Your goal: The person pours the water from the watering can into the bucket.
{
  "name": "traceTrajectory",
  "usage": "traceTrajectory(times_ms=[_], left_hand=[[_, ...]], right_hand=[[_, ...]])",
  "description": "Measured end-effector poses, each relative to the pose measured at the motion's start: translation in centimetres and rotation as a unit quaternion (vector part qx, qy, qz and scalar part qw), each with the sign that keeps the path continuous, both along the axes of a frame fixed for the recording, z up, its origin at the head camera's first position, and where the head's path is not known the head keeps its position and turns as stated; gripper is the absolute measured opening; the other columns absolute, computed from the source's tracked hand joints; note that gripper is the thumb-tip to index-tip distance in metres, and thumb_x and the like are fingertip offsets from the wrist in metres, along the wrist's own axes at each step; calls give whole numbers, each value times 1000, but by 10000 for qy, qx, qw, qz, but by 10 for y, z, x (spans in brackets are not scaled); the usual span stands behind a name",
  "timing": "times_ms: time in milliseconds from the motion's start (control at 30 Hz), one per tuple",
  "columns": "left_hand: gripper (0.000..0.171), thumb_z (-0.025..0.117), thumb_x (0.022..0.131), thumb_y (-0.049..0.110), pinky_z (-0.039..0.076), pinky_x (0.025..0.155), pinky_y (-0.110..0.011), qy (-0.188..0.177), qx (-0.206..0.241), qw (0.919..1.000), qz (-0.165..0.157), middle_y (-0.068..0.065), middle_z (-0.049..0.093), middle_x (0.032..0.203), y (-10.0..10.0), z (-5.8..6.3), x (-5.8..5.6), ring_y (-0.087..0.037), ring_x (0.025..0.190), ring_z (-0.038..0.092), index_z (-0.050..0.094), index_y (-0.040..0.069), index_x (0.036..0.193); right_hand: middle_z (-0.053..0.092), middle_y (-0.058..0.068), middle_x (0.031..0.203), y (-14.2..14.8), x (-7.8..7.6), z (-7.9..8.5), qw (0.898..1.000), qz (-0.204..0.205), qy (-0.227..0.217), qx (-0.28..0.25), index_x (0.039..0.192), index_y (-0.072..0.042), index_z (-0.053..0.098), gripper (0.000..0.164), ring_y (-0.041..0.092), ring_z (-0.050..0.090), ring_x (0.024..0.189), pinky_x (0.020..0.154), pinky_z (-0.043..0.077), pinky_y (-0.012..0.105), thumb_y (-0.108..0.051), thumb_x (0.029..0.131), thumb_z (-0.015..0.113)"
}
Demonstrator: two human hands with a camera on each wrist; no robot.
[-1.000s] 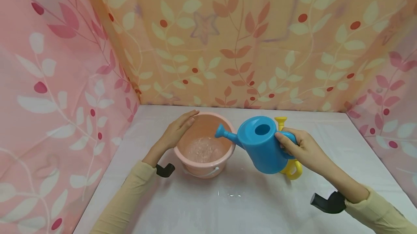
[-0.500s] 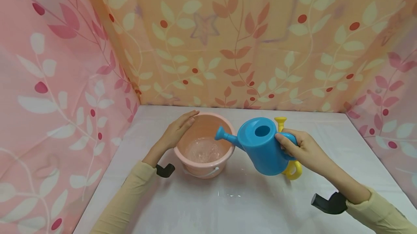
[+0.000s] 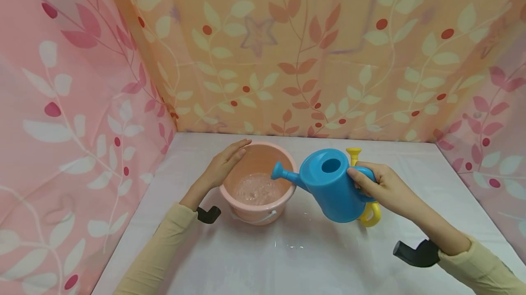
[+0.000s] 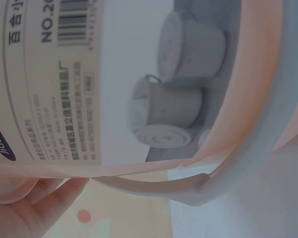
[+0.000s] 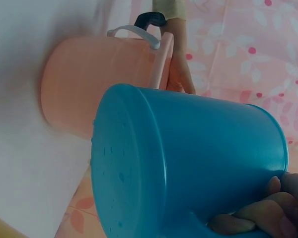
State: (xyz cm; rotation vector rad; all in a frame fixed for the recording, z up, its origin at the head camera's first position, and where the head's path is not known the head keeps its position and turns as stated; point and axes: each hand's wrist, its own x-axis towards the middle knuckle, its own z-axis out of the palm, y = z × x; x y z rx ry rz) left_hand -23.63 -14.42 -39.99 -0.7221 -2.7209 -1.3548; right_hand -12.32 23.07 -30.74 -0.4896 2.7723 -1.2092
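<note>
A pink bucket [image 3: 263, 160] stands on the table, its inside holding rippling water [image 3: 256, 190]. My left hand [image 3: 225, 162] rests on the bucket's left rim with fingers straight. In the left wrist view, the fingers [image 4: 54, 201] show behind the bucket's labelled side. With curled fingers, my right hand [image 3: 382, 187] grips the handle of a blue watering can [image 3: 339, 194]. The can tilts slightly left, its spout [image 3: 283, 171] over the bucket's right rim. Droplets cling to the can's base [image 5: 121, 163] in the right wrist view.
A yellow watering can [image 3: 371, 215] stands behind the blue one, mostly hidden. Small water spots [image 3: 295, 246] lie on the white table [image 3: 246, 263] in front of the bucket. Patterned curtains [image 3: 304, 57] close off the back and sides. The bucket's pale handle [image 4: 238, 168] hangs at its front.
The blue watering can has sunk slightly, its spout tip a little lower over the bucket. Ripples on the water have shifted. My left hand has kept its place on the rim.
</note>
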Motion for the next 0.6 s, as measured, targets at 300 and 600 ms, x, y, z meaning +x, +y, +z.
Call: traceTrajectory(times_ms=[300,600], left_hand=[[48,32,98,50,31,104,-54,-54,17,10000,-13,10,36,146,0,-1,0,-22,130,41,38,31,141],[47,33,98,50,31,105,-54,-42,0,10000,3,9,36,146,0,0,0,-22,130,40,38,32,141]], right_hand=[[43,3,58,0,0,2,9999,-63,36,140,76,-5,48,31,14,49,59,59,44,25,-28,97,49],[42,3,59,0,-1,3,9999,-3,-17,151,77,-5,47,31,14,49,59,59,44,25,-28,96,49]])
